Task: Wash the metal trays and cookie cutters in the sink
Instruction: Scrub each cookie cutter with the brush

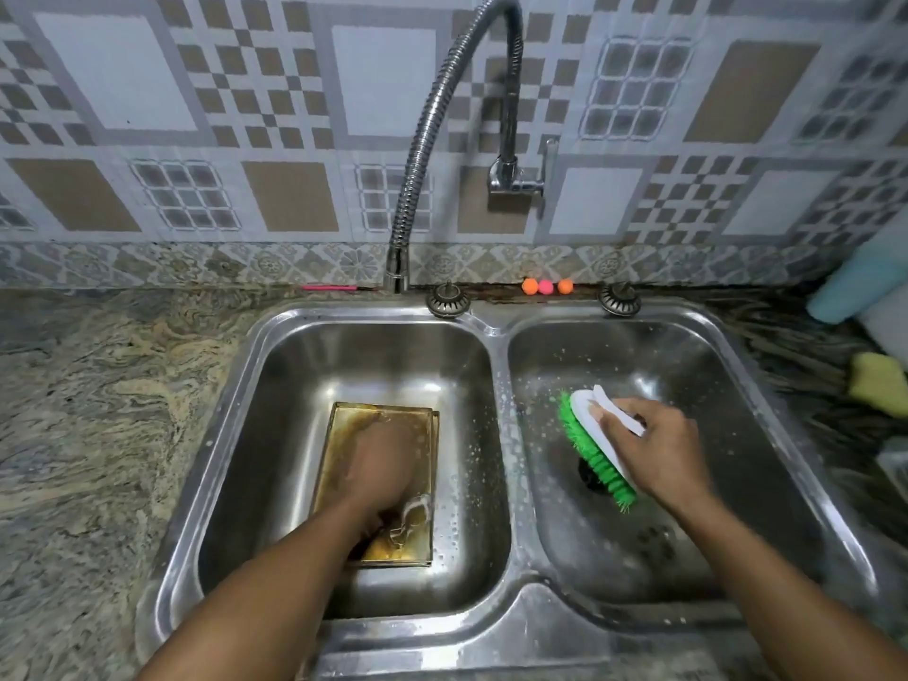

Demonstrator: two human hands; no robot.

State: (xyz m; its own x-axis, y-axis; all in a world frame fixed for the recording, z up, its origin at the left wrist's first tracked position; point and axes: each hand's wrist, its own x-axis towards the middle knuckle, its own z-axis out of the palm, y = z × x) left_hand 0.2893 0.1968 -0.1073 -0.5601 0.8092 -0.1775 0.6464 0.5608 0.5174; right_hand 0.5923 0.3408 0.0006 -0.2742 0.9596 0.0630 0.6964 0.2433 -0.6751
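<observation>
left hand (381,466) blurred, on metal tray (344,435), left basin (275,435), 7 o'clock | right hand (656,449) grips green-bristled brush (594,457), right basin (688,557), 4 o'clock

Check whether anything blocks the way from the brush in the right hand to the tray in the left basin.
The raised divider between the basins lies between the scrub brush in the right hand and the tray; the left hand lies in the tray, covering much of its floor.

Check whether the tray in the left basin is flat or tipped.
Flat: the tray lies on the floor of the left basin, open side up, with the left hand inside it.
</observation>
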